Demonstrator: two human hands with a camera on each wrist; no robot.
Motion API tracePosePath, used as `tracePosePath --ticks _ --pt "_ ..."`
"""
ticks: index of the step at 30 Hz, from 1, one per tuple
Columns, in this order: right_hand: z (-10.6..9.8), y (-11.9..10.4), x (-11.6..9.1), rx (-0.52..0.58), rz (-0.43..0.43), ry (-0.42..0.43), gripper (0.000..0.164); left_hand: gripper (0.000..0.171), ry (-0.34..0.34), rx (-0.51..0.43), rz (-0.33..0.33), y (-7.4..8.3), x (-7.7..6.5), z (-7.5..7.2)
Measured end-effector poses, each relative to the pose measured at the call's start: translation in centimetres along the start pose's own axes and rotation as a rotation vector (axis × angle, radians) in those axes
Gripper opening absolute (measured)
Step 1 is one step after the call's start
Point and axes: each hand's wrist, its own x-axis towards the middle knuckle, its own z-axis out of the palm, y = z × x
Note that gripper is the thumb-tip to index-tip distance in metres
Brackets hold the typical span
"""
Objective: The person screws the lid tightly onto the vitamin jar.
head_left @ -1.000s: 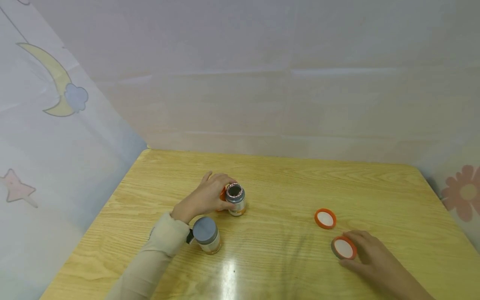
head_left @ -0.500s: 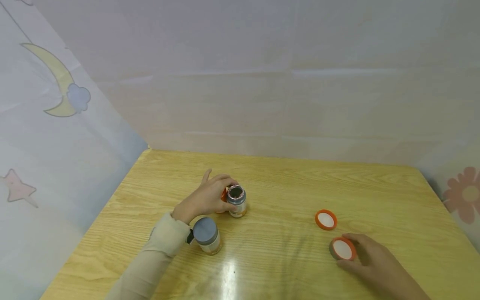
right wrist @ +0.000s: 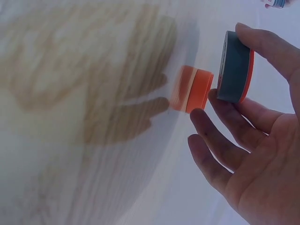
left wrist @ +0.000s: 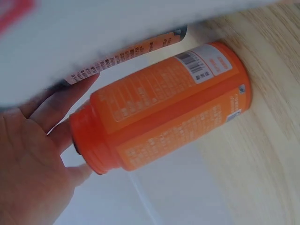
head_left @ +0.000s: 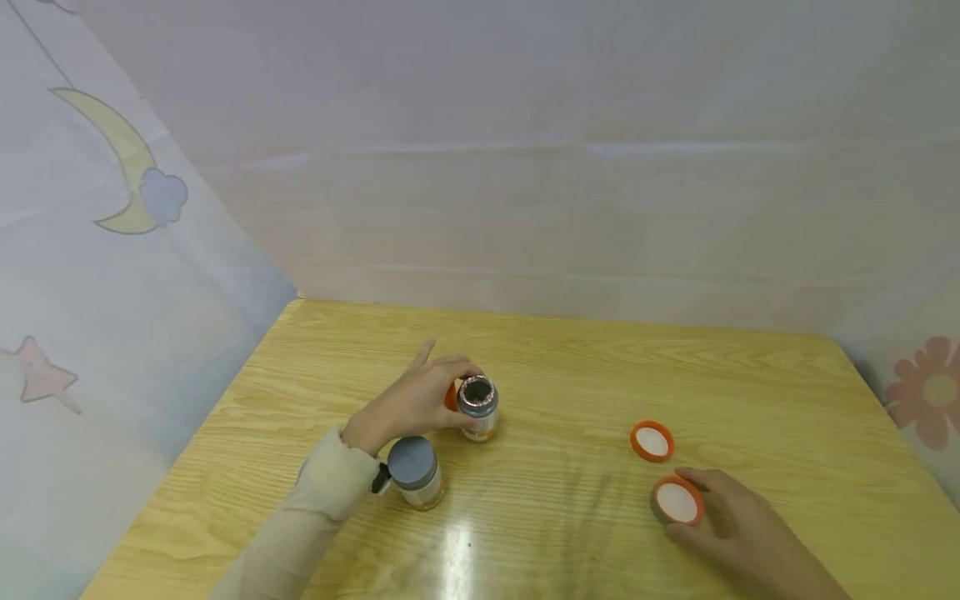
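My left hand grips an uncapped grey jar near its neck, thumb on the near side and fingers on the far side; torn foil rings its mouth. An orange bottle stands beside that jar, close to the palm in the left wrist view and mostly hidden by the hand in the head view. At the right, my right hand pinches a grey lid by its edge. Its white liner and orange rim face up. An orange lid, liner up, lies just beyond that hand.
Close to my left wrist stands another jar with its grey lid on. The wooden table meets pale cloth walls at the back and sides.
My left hand and the grey jar have shifted slightly right and nearer. My right hand has moved a little left with the grey lid. The orange lid has stayed put.
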Motion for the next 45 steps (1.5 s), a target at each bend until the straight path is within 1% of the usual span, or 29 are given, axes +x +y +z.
tracePosePath --ticks 3,6,11,13,18,20,25,32,39,45 --pt "0.1 -0.1 -0.1 0.004 -0.018 0.002 0.055 0.062 0.002 0.007 0.031 0.2 -0.1 -0.1" --pt "0.0 -0.3 -0.2 0.008 -0.024 -0.004 0.055 0.062 0.003 0.015 0.047 0.5 -0.3 -0.2" --pt "-0.1 -0.5 -0.3 0.005 -0.033 -0.017 0.054 0.059 -0.015 -0.034 0.057 1.2 -0.7 -0.4" --pt "-0.2 -0.6 -0.3 -0.002 -0.032 -0.016 0.054 0.058 -0.026 -0.062 0.05 1.5 -0.9 -0.5" --pt "-0.2 -0.9 -0.4 0.008 -0.046 0.001 0.055 0.059 -0.058 -0.116 -0.014 2.3 -1.5 -0.6" --pt "-0.2 -1.1 -0.4 0.012 -0.047 -0.002 0.055 0.058 -0.064 -0.12 -0.014 2.5 -1.7 -0.6" --pt "-0.3 -1.5 -0.5 0.017 -0.024 -0.021 0.054 0.055 -0.066 -0.1 0.034 2.8 -1.9 -0.4" --pt "-0.1 -1.9 -0.6 0.069 -0.049 -0.001 0.052 0.054 -0.116 -0.173 0.07 3.4 -2.1 -0.2" --pt "0.2 -1.9 -0.7 0.089 -0.057 -0.003 0.053 0.054 -0.135 -0.144 0.093 3.9 -2.3 0.3" --pt "0.2 -2.0 -0.7 0.081 -0.056 -0.009 0.052 0.055 -0.146 -0.11 0.082 4.4 -2.7 0.6"
